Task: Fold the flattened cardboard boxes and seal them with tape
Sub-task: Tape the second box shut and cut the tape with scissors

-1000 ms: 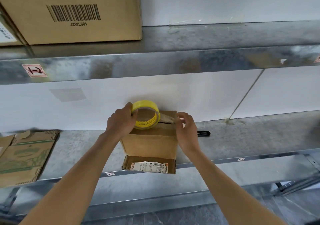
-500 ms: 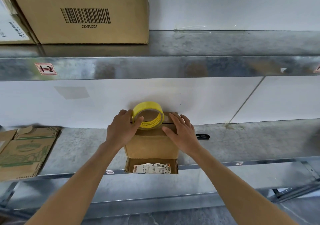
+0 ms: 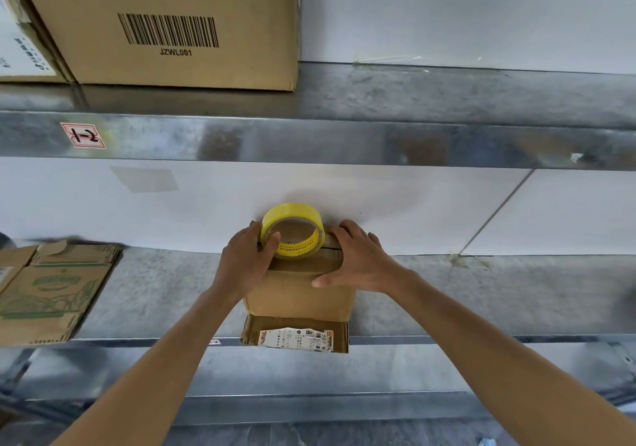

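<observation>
A small brown cardboard box (image 3: 297,294) stands on the metal shelf (image 3: 481,294), with a lower flap bearing a white shipping label (image 3: 296,339) hanging over the shelf's front edge. My left hand (image 3: 246,263) grips a yellow tape roll (image 3: 292,230) held upright on the box's top. My right hand (image 3: 358,260) lies flat with fingers spread on the top right of the box, pressing down on the closed flaps. A dark seam shows between the flaps just right of the roll.
Flattened cardboard boxes (image 3: 51,290) with green print lie at the shelf's left end. On the upper shelf (image 3: 378,139) sits a large barcoded carton (image 3: 165,26). A white wall stands close behind the box.
My right hand has moved from pinching the tape end to lying flat on the box top. The roll stays on the box in my left hand; the view has shifted slightly.
</observation>
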